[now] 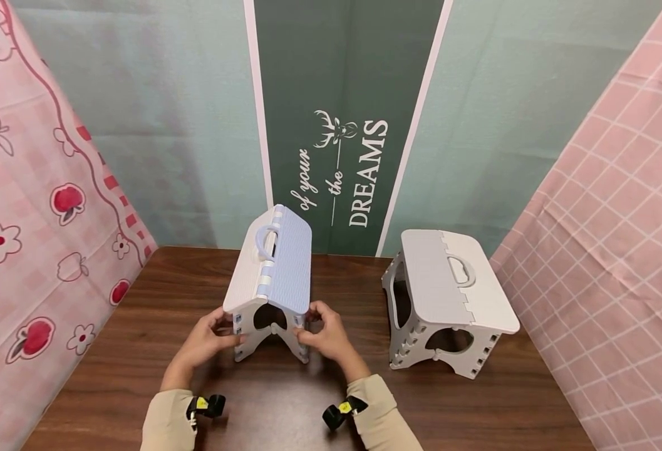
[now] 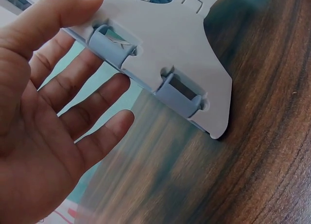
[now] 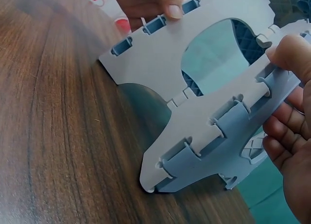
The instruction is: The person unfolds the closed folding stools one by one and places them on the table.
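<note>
A partly folded step stool (image 1: pixel 291 263), its top one half white and one half light blue, stands on the wooden table with the top bent into a ridge. An arched blue carry handle (image 1: pixel 261 244) sticks up at the hinge. My left hand (image 1: pixel 203 343) grips the stool's left side, thumb (image 2: pixel 80 8) on the front panel and fingers behind its edge. On the opposite side my right hand (image 1: pixel 331 335) holds the light blue leg panel (image 3: pixel 214 151), thumb at the front edge and fingers around the outer face. Part of the left hand also shows in the right wrist view.
To the right stands a second folding stool (image 1: pixel 429 269), grey and white, its top nearly flat and its legs spread. A printed cloth (image 1: pixel 347 62) hangs behind the table (image 1: pixel 274 407); pink patterned cloths (image 1: pixel 607 250) hang at both sides.
</note>
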{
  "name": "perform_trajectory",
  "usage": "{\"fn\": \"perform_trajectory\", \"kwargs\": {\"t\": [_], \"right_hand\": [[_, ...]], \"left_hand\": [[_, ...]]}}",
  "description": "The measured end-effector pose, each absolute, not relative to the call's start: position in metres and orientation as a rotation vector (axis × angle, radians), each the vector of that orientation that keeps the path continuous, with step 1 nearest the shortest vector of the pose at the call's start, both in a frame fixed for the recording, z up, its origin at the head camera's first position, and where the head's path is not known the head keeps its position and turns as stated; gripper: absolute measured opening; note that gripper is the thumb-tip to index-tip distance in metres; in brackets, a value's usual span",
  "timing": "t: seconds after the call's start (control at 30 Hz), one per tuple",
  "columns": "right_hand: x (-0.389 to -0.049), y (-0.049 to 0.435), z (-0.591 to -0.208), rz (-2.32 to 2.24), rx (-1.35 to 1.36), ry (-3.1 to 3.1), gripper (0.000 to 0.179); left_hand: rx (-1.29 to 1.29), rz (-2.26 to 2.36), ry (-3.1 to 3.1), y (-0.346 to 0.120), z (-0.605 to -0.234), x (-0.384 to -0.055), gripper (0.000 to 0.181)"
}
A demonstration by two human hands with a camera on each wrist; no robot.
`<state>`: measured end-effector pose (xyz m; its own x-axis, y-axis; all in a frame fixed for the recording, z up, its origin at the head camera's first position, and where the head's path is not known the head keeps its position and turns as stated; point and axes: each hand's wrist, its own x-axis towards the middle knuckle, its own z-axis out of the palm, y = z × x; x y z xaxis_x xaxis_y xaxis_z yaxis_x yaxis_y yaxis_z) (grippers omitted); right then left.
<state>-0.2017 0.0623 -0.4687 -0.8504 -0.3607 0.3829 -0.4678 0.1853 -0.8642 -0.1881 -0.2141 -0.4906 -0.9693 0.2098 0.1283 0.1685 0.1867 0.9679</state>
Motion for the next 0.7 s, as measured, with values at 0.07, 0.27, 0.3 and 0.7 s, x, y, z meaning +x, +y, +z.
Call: {"fn": "perform_trajectory", "kwargs": {"t": [0.07,0.27,0.3,0.7], "right_hand": [[-0.202,0.063,-0.469,1.779,0.824,-2.34,0.029],[-0.203,0.064,-0.466,1.776,0.84,-2.342,0.029],[-0.204,0.064,-0.466,1.764,0.841,-2.349,0.028],[-0.204,0.067,-0.464,1.715,0.843,-2.384,0.027]], "left_hand": [[0.374,1.955,2.383,-0.217,-0.498,-0.191,0.049],[0.3,1.946,2.388,-0.222,-0.502,-0.193,0.05],[0.296,1.945,2.387,-0.223,-0.502,-0.193,0.05],[0.265,1.953,2.387,-0.227,-0.505,-0.194,0.047]]}}
